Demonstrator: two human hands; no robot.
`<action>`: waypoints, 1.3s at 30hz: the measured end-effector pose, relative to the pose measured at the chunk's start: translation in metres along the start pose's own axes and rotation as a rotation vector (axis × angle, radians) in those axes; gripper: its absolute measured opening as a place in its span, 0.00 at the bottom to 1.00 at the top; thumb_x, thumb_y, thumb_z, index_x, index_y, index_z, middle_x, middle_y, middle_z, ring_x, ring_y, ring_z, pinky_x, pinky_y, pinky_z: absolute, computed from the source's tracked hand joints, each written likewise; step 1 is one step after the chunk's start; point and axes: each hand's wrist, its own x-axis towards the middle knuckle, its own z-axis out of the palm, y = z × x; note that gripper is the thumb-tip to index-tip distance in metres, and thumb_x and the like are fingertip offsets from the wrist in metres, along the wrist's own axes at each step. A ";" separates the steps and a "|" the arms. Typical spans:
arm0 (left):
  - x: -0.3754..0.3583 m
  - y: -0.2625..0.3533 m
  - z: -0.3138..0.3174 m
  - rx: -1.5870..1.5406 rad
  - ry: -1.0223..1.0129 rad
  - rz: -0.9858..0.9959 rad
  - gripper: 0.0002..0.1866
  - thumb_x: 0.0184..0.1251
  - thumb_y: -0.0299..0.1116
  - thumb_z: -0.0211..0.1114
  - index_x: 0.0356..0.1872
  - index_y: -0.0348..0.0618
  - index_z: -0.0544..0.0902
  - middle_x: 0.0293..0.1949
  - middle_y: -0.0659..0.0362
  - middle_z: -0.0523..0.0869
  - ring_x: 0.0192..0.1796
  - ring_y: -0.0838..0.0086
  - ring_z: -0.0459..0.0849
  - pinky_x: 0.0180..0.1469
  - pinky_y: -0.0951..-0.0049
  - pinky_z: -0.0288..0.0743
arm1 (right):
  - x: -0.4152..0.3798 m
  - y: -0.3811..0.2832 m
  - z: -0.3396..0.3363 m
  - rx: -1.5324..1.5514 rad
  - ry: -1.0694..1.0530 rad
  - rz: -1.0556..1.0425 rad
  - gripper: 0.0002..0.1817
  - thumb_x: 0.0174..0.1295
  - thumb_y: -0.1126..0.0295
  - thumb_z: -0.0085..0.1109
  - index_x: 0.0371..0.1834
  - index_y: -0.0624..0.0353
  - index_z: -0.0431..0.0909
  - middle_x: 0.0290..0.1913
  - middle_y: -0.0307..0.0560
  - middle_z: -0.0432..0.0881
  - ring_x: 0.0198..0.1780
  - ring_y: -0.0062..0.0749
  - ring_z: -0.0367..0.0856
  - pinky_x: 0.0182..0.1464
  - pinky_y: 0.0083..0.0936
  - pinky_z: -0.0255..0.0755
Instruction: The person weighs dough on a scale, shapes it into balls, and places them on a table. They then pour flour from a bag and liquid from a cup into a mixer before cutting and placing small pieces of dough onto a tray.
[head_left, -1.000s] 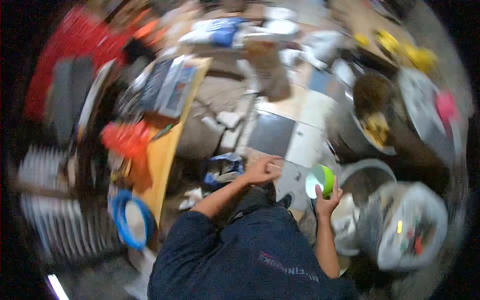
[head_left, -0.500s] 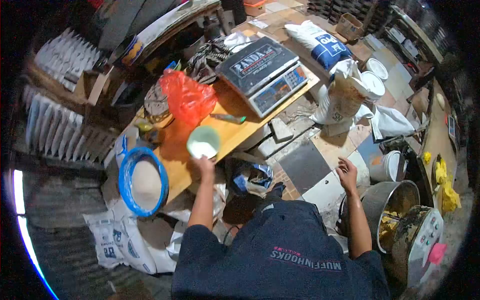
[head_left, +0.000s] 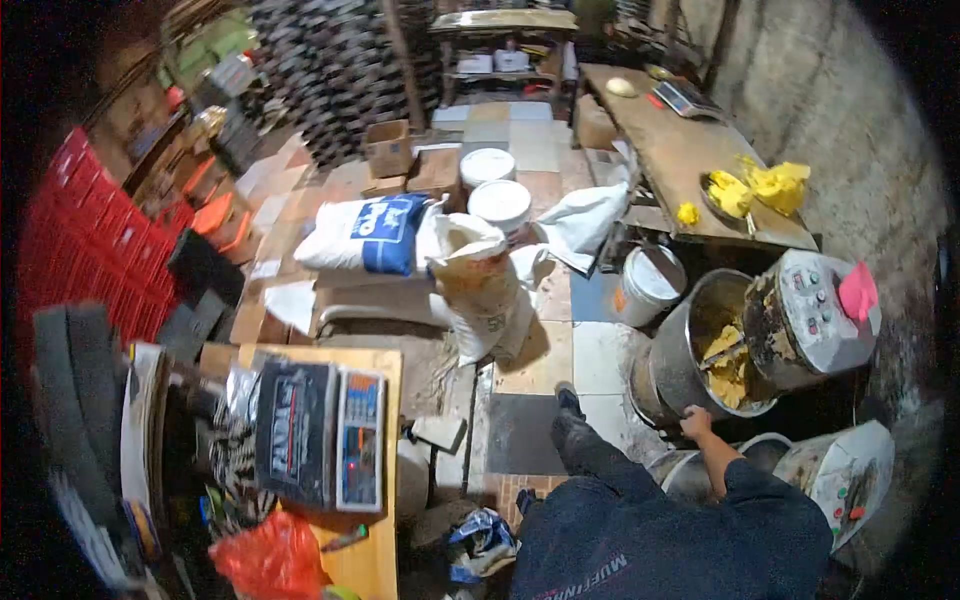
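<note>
My right hand (head_left: pixel 695 422) is low at the right, by the lower outside of a metal mixer bowl (head_left: pixel 668 345) that holds yellow dough (head_left: pixel 728 370). Its fingers are small and blurred, so their pose and any contact with the bowl are unclear. My left hand is out of view. At the lower left, a black scale (head_left: pixel 300 435) rests on a wooden table (head_left: pixel 385 550). A red plastic bag (head_left: pixel 268 560) and a knife with a green handle tip (head_left: pixel 346 538) are beside it.
A second mixer (head_left: pixel 840 485) stands at the lower right. Sacks (head_left: pixel 375 235) and white buckets (head_left: pixel 500 203) are on the tiled floor ahead. A long table (head_left: pixel 670 165) with yellow dough runs along the right wall. Red crates (head_left: pixel 95 240) are stacked at the left.
The view has swung right, toward the mixers. My left hand and the green bowl of white contents it held have left the view. My right hand is now beside the mixer bowl.
</note>
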 end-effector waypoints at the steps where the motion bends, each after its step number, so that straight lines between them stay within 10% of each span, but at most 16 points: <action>1: -0.017 0.016 0.012 -0.091 -0.103 0.084 0.15 0.62 0.39 0.65 0.45 0.40 0.78 0.36 0.55 0.81 0.30 0.67 0.77 0.33 0.66 0.73 | 0.012 -0.002 0.017 0.018 0.049 -0.029 0.13 0.48 0.61 0.64 0.35 0.54 0.85 0.38 0.52 0.86 0.42 0.49 0.84 0.46 0.40 0.77; 8: -0.082 0.254 0.183 -0.231 -1.337 0.661 0.19 0.58 0.35 0.71 0.45 0.35 0.78 0.29 0.58 0.76 0.29 0.73 0.73 0.33 0.72 0.70 | 0.177 -0.135 0.007 0.407 -0.078 -0.218 0.24 0.63 0.51 0.53 0.22 0.63 0.80 0.31 0.64 0.81 0.35 0.61 0.79 0.41 0.53 0.70; 12: -0.135 0.356 0.307 0.409 -1.872 0.247 0.23 0.63 0.43 0.67 0.52 0.36 0.79 0.31 0.53 0.86 0.35 0.72 0.83 0.37 0.69 0.74 | 0.298 -0.164 -0.087 0.297 0.228 -0.249 0.08 0.55 0.70 0.58 0.35 0.61 0.81 0.38 0.64 0.80 0.44 0.62 0.76 0.47 0.50 0.69; 14: -0.150 0.434 0.343 0.382 -1.813 0.787 0.24 0.64 0.45 0.65 0.54 0.37 0.78 0.34 0.51 0.87 0.38 0.74 0.84 0.37 0.69 0.75 | 0.356 -0.163 -0.135 0.386 0.520 -0.304 0.22 0.51 0.75 0.55 0.53 0.61 0.75 0.50 0.63 0.77 0.55 0.60 0.71 0.58 0.46 0.66; 18: -0.183 0.464 0.468 -0.110 -1.732 0.212 0.19 0.66 0.40 0.63 0.53 0.39 0.77 0.37 0.54 0.87 0.35 0.74 0.83 0.39 0.72 0.76 | 0.457 -0.152 -0.201 0.321 0.473 -0.230 0.38 0.50 0.76 0.54 0.70 0.61 0.58 0.63 0.66 0.68 0.66 0.61 0.63 0.68 0.46 0.57; 23: -0.197 0.527 0.546 -0.133 -1.815 0.186 0.17 0.65 0.37 0.64 0.50 0.38 0.77 0.35 0.59 0.84 0.33 0.74 0.81 0.37 0.75 0.76 | 0.520 -0.158 -0.200 0.142 0.300 -0.019 0.47 0.49 0.74 0.55 0.76 0.59 0.46 0.70 0.68 0.59 0.75 0.63 0.47 0.70 0.70 0.34; 29: -0.191 0.576 0.671 0.027 -1.897 0.158 0.19 0.61 0.37 0.66 0.49 0.36 0.78 0.31 0.59 0.84 0.29 0.77 0.79 0.33 0.75 0.74 | 0.551 -0.179 -0.201 0.134 0.352 0.022 0.41 0.53 0.73 0.55 0.73 0.59 0.52 0.72 0.61 0.58 0.77 0.56 0.48 0.70 0.70 0.28; 31: -0.181 0.646 0.696 -0.002 -1.798 0.330 0.16 0.61 0.36 0.66 0.45 0.36 0.80 0.27 0.59 0.83 0.29 0.75 0.81 0.33 0.72 0.74 | 0.561 -0.200 -0.217 -0.046 0.403 0.185 0.41 0.52 0.72 0.55 0.73 0.58 0.54 0.71 0.58 0.63 0.77 0.54 0.49 0.70 0.70 0.29; 34: -0.190 0.733 0.777 -0.149 -1.723 0.547 0.11 0.66 0.32 0.61 0.45 0.37 0.79 0.31 0.57 0.84 0.33 0.73 0.82 0.38 0.71 0.76 | 0.606 -0.233 -0.259 0.189 0.652 0.073 0.36 0.57 0.72 0.47 0.73 0.58 0.56 0.70 0.60 0.63 0.70 0.52 0.62 0.71 0.45 0.51; 36: -0.199 0.839 0.818 -0.569 -1.695 0.273 0.14 0.70 0.39 0.58 0.46 0.39 0.78 0.37 0.61 0.84 0.34 0.76 0.79 0.38 0.77 0.73 | 0.651 -0.216 -0.240 0.383 0.619 0.072 0.34 0.61 0.70 0.45 0.74 0.58 0.54 0.69 0.59 0.65 0.69 0.49 0.65 0.70 0.42 0.56; 39: -0.202 1.093 0.798 -1.001 -1.800 -1.089 0.41 0.62 0.71 0.47 0.66 0.53 0.69 0.62 0.44 0.75 0.60 0.53 0.77 0.61 0.57 0.69 | 0.755 -0.327 -0.273 1.812 0.273 0.280 0.31 0.68 0.64 0.43 0.73 0.63 0.51 0.62 0.58 0.75 0.65 0.41 0.70 0.66 0.31 0.62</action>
